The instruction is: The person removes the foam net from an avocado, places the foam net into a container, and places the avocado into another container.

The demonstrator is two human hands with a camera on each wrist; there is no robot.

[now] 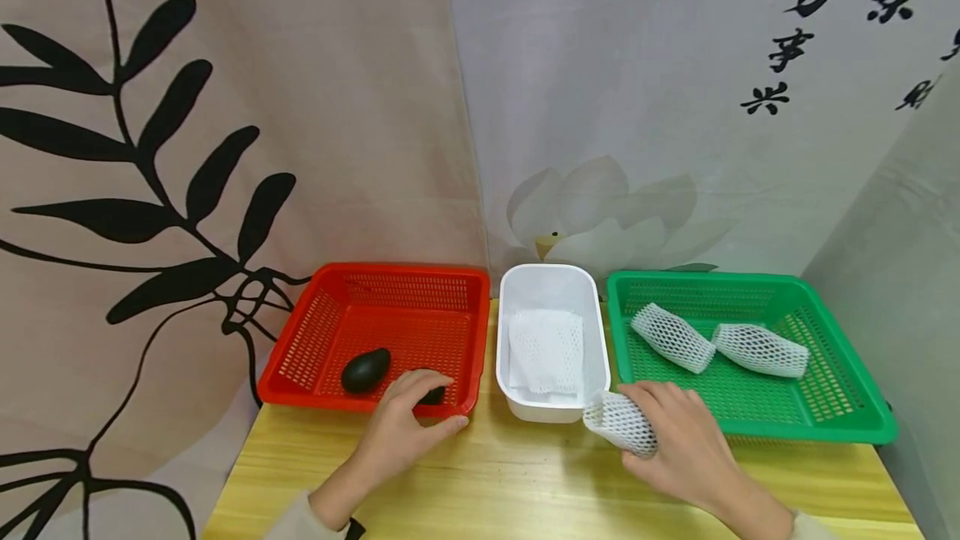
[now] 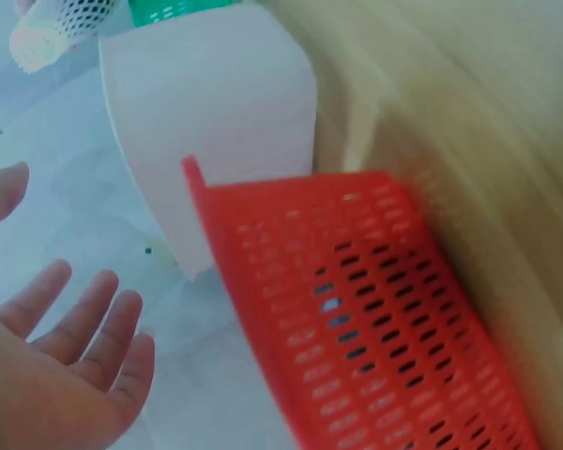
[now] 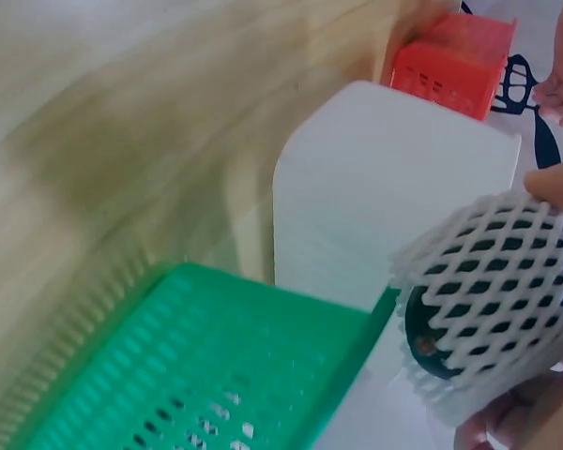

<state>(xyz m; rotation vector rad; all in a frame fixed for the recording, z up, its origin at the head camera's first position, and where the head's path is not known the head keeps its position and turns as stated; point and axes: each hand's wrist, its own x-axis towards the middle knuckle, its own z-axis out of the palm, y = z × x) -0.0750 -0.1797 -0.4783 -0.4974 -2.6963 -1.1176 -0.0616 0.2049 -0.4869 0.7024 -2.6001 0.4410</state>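
My right hand [image 1: 678,444] grips an avocado in a white foam net [image 1: 621,423], held between the white bin and the green basket. Through the open end of that net, dark avocado skin shows in the right wrist view, where fingers [image 3: 554,183] hold its side. My left hand [image 1: 408,423] hovers over the near right rim of the red basket [image 1: 300,361], its fingers apart and nothing between them. A dark avocado [image 1: 366,371] lies in this basket. Another avocado [image 1: 433,395] is partly hidden behind the left hand.
Between the baskets stands a white bin [image 1: 553,412] with flat foam nets [image 1: 546,352] inside. The green basket [image 1: 847,357] holds two netted pieces, one on the left [image 1: 673,337] and one on the right [image 1: 761,350]. A printed cloth [image 1: 360,107] hangs behind the wooden table [image 1: 517,482].
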